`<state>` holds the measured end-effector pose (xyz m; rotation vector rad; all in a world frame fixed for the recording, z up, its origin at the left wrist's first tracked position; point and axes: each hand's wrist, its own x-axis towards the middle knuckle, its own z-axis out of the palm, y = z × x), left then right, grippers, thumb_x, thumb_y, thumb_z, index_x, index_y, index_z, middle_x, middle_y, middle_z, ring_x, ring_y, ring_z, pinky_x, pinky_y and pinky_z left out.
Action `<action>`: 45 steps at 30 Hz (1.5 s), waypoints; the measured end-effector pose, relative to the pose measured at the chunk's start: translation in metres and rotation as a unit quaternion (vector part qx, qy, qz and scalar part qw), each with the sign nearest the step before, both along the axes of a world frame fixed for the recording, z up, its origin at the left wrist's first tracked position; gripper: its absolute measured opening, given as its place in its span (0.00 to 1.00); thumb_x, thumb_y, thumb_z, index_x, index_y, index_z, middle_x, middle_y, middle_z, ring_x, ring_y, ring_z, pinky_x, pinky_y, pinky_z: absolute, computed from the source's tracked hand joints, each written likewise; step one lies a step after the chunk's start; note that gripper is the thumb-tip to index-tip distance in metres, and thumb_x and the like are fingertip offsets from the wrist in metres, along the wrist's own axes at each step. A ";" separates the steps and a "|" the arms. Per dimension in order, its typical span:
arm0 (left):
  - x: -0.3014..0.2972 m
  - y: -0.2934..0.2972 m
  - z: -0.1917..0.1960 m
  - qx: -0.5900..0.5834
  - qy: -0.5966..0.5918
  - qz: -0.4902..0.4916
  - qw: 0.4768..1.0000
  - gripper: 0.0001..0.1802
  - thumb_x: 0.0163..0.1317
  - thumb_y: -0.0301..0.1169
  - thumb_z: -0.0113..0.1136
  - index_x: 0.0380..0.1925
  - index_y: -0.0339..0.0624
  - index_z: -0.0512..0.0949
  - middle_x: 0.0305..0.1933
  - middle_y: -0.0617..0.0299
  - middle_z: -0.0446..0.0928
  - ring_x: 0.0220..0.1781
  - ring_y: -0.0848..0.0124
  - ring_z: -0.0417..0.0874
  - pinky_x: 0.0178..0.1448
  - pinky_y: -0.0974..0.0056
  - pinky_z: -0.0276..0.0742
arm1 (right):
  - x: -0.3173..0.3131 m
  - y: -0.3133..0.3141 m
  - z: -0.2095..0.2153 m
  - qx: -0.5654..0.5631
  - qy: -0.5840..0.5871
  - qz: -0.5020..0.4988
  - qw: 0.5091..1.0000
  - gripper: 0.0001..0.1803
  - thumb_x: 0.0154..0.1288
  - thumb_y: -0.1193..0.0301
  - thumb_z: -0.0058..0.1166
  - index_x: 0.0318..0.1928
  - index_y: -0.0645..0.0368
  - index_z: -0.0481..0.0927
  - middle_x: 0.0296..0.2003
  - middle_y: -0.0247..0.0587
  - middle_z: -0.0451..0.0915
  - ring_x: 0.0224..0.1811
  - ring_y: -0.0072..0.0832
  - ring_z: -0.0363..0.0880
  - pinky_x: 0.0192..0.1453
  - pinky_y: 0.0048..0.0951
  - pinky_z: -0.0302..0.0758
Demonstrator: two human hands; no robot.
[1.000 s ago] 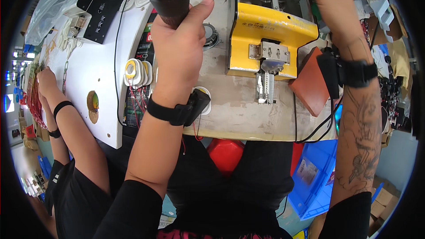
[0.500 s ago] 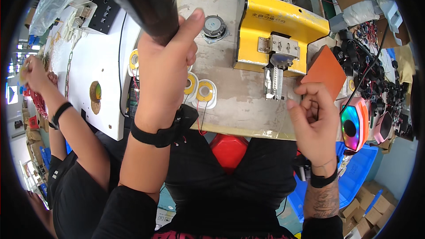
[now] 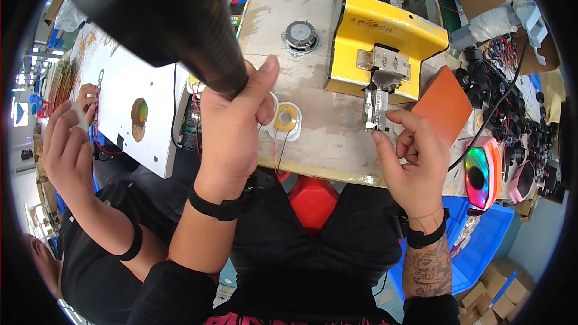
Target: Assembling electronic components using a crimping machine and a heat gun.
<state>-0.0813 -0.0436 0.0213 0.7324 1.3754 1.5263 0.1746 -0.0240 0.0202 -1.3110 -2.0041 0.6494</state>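
Worn table (image 3: 328, 144) out front, and the yellow machine (image 3: 385, 24) sits with its metal track (image 3: 377, 105) facing the person, presumably for easy reach. Right hand (image 3: 415, 159) is right at the track's tip, thumb and forefinger parted; whether they touch it is hard to tell. Left hand (image 3: 232, 135) wraps firmly around a thick black rod (image 3: 208, 36), seemingly to steady it. An orange block (image 3: 444, 105) crowds the right fingers from beyond, yet bare room opens leftward, between track and spool (image 3: 292, 123), above the front edge.
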 end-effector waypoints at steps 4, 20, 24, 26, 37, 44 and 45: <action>0.012 -0.005 0.003 -0.007 -0.034 0.001 0.999 0.15 0.78 0.34 0.67 0.32 0.51 0.71 0.24 0.73 0.64 0.24 0.79 0.66 0.30 0.69 0.58 | 0.003 0.002 -0.008 0.059 -0.015 0.025 0.998 0.18 0.61 0.76 0.77 0.51 0.57 0.87 0.21 0.30 0.70 0.22 0.19 0.70 0.27 0.25 0.67; 0.054 -0.004 -0.003 -0.024 -0.041 -0.065 0.997 0.24 0.74 0.42 0.71 0.23 0.54 0.67 0.23 0.75 0.61 0.23 0.78 0.67 0.30 0.69 0.61 | 0.007 -0.007 -0.021 -0.022 0.012 -0.058 0.998 0.14 0.65 0.71 0.79 0.44 0.63 0.87 0.22 0.25 0.68 0.25 0.14 0.64 0.28 0.21 0.62; 0.060 -0.010 0.010 0.000 -0.085 -0.088 0.993 0.22 0.75 0.42 0.70 0.26 0.54 0.68 0.25 0.75 0.61 0.26 0.79 0.66 0.32 0.69 0.62 | 0.006 -0.005 -0.022 0.005 0.048 -0.046 0.998 0.13 0.65 0.72 0.78 0.45 0.63 0.88 0.21 0.26 0.68 0.24 0.14 0.64 0.29 0.22 0.63; 0.060 -0.003 0.008 -0.021 -0.096 -0.067 0.993 0.19 0.75 0.40 0.71 0.29 0.54 0.70 0.27 0.75 0.62 0.27 0.79 0.67 0.32 0.69 0.62 | 0.004 -0.004 -0.023 -0.006 0.063 -0.047 0.997 0.13 0.65 0.72 0.78 0.45 0.63 0.88 0.21 0.26 0.68 0.24 0.15 0.64 0.29 0.22 0.63; 0.054 0.001 -0.005 0.039 -0.041 -0.018 0.998 0.18 0.72 0.36 0.74 0.27 0.51 0.74 0.25 0.75 0.70 0.24 0.83 0.67 0.30 0.71 0.63 | 0.010 -0.010 -0.010 -0.043 0.044 -0.064 0.996 0.11 0.69 0.74 0.73 0.43 0.63 0.82 0.21 0.25 0.69 0.23 0.13 0.63 0.28 0.21 0.62; 0.055 0.000 -0.006 0.068 0.054 -0.074 0.993 0.10 0.70 0.28 0.72 0.45 0.37 0.81 0.32 0.70 0.81 0.32 0.84 0.76 0.37 0.68 0.76 | 0.036 -0.005 0.011 -0.109 0.103 -0.035 0.988 0.15 0.83 0.67 0.48 0.45 0.65 0.83 0.26 0.26 0.70 0.28 0.14 0.63 0.34 0.22 0.57; 0.061 0.000 -0.014 0.110 0.029 -0.083 0.990 0.12 0.69 0.31 0.73 0.45 0.38 0.81 0.30 0.64 0.81 0.29 0.78 0.79 0.36 0.66 0.77 | 0.037 -0.003 0.017 -0.125 0.100 -0.046 0.986 0.17 0.84 0.64 0.45 0.46 0.65 0.82 0.24 0.24 0.67 0.26 0.13 0.58 0.31 0.23 0.51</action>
